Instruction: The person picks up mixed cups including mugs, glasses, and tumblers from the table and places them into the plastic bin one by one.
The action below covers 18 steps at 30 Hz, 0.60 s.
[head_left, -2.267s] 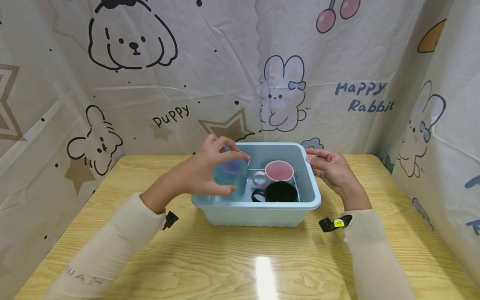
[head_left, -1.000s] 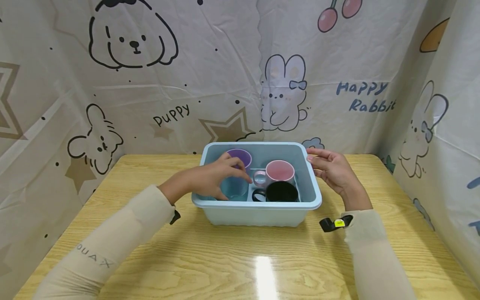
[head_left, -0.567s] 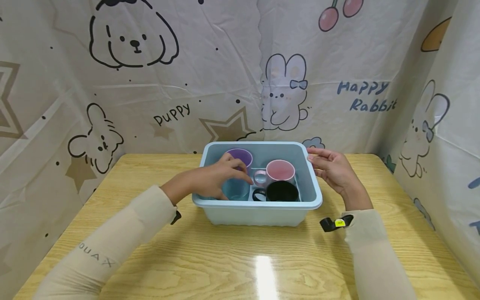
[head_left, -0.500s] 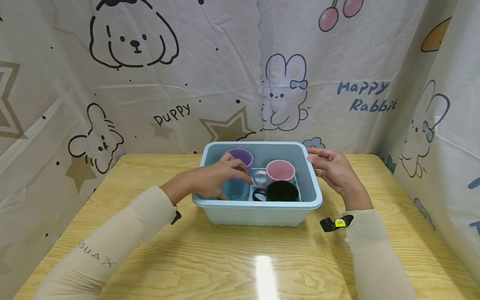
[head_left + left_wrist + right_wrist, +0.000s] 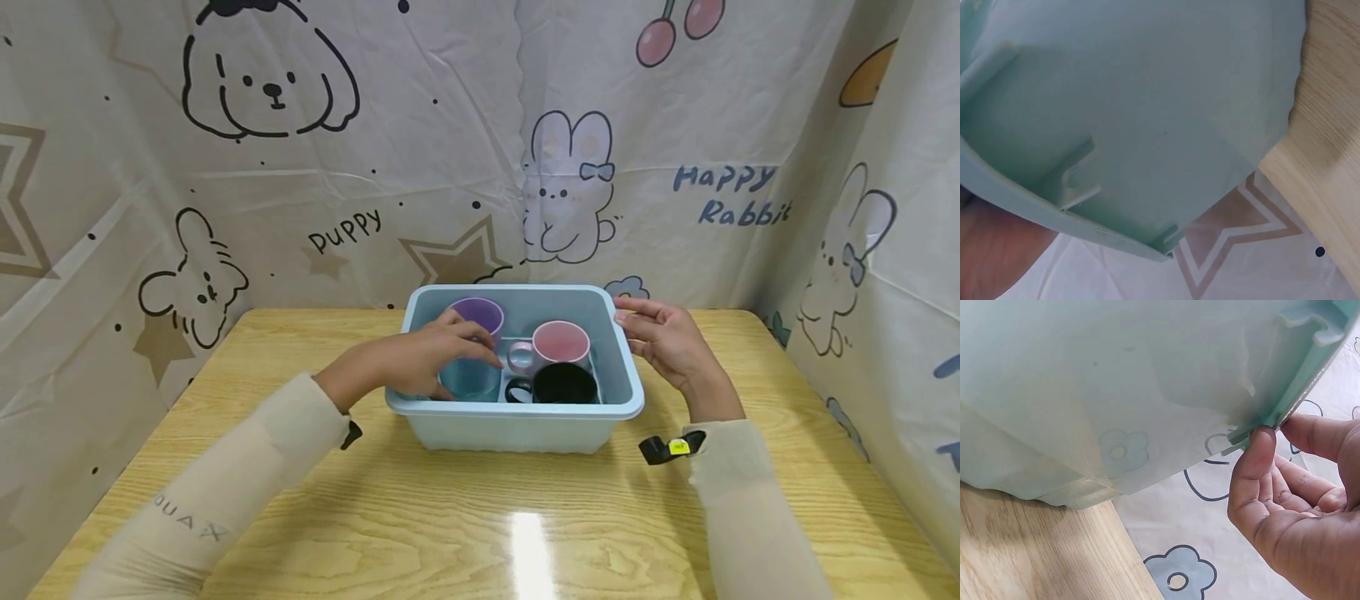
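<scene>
A light blue plastic basin (image 5: 517, 429) stands on the wooden table. My left hand (image 5: 423, 354) reaches over its left rim, thumb and fingers curved around a see-through teal cup (image 5: 474, 383) at the near left inside. Behind that hand is a purple cup (image 5: 483, 313), partly hidden. To the right sit a pink mug (image 5: 560, 342) and, in front of it, a black mug (image 5: 564, 385), handles facing left. My right hand (image 5: 667, 346) pinches the basin's right rim between thumb and index finger, plain in the right wrist view, where the thumb (image 5: 1257, 453) presses the outer wall.
The wooden table (image 5: 420, 533) extends around the basin, with a bright glare spot in front. Cartoon-printed cloth (image 5: 450, 150) hangs behind and at both sides. In the left wrist view the basin's outer wall (image 5: 1179, 112) fills most of the picture.
Earlier, my left hand was higher with the teal cup, blurred, over the basin's left part; both came down into it. Since then the left hand barely shifted. The right hand stayed at the rim.
</scene>
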{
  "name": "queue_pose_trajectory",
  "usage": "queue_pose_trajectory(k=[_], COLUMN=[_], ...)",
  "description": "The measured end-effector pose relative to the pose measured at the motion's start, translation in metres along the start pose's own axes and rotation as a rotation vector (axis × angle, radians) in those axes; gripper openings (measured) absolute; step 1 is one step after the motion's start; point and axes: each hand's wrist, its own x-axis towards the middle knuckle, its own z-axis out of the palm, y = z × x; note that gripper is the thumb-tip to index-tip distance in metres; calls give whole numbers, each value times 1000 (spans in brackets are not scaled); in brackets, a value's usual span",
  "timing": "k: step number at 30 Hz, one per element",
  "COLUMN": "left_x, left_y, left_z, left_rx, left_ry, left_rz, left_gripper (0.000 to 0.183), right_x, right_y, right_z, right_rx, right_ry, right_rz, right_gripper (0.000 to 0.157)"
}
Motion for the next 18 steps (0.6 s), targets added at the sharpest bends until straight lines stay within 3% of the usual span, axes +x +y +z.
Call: queue_pose_trajectory(k=[11, 14, 18], left_x=[-9, -13, -19], left_y=[-3, -4, -6], left_z=[-4, -6, -9], left_rx=[-63, -101, -153], left_ry=[0, 21, 100], left_rz=[-31, -57, -64], left_gripper=[64, 59, 55], right_x=[1, 1, -1], right_y=[-3, -4, -7], right_z=[-1, -1, -1], right_rx=[-32, -107, -277], right_ry=[-2, 1, 36], right_rz=[-2, -14, -41], right_gripper=[51, 52, 50])
